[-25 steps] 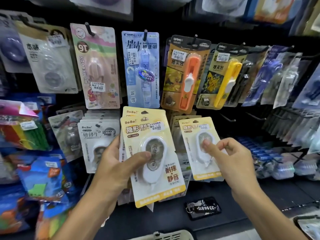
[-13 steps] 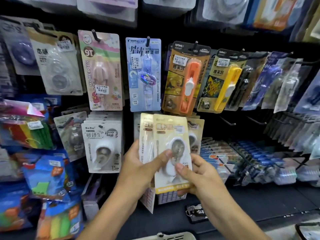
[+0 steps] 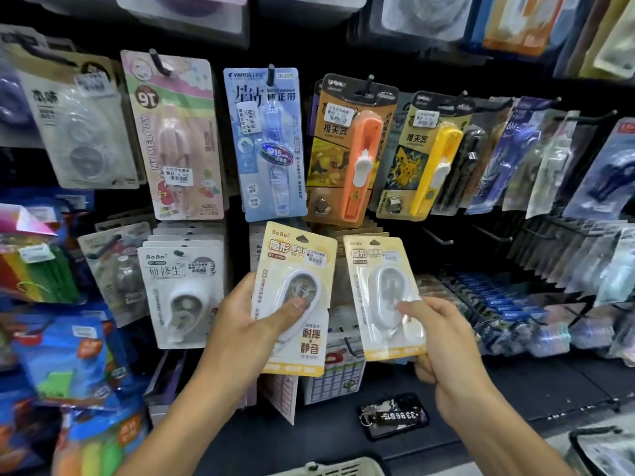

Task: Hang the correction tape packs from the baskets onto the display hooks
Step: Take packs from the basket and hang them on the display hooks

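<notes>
My left hand (image 3: 247, 324) grips a stack of yellow correction tape packs (image 3: 295, 269), thumb pressed on the front blister. To its right, my right hand (image 3: 443, 341) pinches a single yellow correction tape pack (image 3: 381, 266) by its lower right, thumb on the clear blister. Both are held up in front of the black display wall, just below the row of hanging packs. Bare black hooks (image 3: 438, 237) stick out to the right of the single pack. Part of a pale basket (image 3: 340, 467) shows at the bottom edge.
White BoBo tape packs (image 3: 178, 269) hang left of my left hand. Above hang pink (image 3: 171, 132), blue (image 3: 264, 142), orange (image 3: 350, 149) and yellow (image 3: 426, 156) packs. A dark key tag (image 3: 393, 415) lies on the shelf. A second basket's corner (image 3: 604, 451) shows at bottom right.
Half a second ago both hands were together on the stack. Now my right hand has drawn one pack off to the right, apart from the stack in my left hand.
</notes>
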